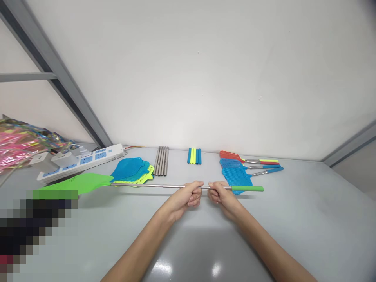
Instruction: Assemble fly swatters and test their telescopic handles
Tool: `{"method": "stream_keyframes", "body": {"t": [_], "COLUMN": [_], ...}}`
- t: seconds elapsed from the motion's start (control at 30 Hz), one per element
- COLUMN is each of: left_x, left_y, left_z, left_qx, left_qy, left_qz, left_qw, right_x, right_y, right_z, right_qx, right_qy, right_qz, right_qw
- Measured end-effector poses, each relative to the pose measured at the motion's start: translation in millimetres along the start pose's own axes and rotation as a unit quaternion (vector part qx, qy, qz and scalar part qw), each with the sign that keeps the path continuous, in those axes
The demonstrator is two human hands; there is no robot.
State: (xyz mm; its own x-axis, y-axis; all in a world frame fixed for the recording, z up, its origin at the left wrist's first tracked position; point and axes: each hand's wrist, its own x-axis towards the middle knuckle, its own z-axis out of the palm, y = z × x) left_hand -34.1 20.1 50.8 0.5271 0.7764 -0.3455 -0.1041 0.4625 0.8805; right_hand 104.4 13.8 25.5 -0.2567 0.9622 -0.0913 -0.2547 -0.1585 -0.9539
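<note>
A green fly swatter (91,183) with its metal telescopic rod drawn out long lies level across the view, above the table. My left hand (189,196) is closed round the rod near its middle. Close beside it, my right hand (219,194) grips the same rod just left of the green handle (248,188). The swatter's head points left, and its far left end is partly covered by a pixelated patch. Behind my right hand lie assembled fly swatters with blue (236,180) and red (230,156) heads, their handles to the right.
Loose blue and yellow-green swatter heads (127,168) lie behind the rod. Several metal rods (161,160) and several blue and yellow handle grips (194,156) are lined up near the wall. At left are a power strip (96,156) with plugs and plastic-wrapped items (20,141).
</note>
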Motion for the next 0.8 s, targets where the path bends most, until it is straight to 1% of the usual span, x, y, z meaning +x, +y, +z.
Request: {"method": "stream_keyframes", "body": {"t": [0.27, 0.4, 0.63, 0.8], "left_x": [-2.3, -3.1, -5.5, -7.2], "left_y": [2.1, 3.0, 7.3, 9.2], "left_z": [-0.3, -2.3, -10.6, -12.3], "left_qx": [-0.012, -0.007, -0.005, 0.012], "left_qy": [-0.009, -0.011, 0.017, 0.018], "left_qz": [-0.017, -0.014, -0.015, -0.012], "left_qw": [1.000, 1.000, 1.000, 1.000], "right_x": [-1.0, -0.7, 0.2, 0.0], "right_y": [0.5, 0.1, -2.2, -2.3], "right_z": [-6.0, -9.0, -22.9, -24.2], "right_qx": [-0.032, -0.033, -0.030, -0.028], "right_qy": [-0.017, -0.021, -0.002, -0.010], "right_qz": [-0.016, -0.019, -0.031, -0.034], "right_qw": [0.999, 0.999, 0.999, 0.999]}}
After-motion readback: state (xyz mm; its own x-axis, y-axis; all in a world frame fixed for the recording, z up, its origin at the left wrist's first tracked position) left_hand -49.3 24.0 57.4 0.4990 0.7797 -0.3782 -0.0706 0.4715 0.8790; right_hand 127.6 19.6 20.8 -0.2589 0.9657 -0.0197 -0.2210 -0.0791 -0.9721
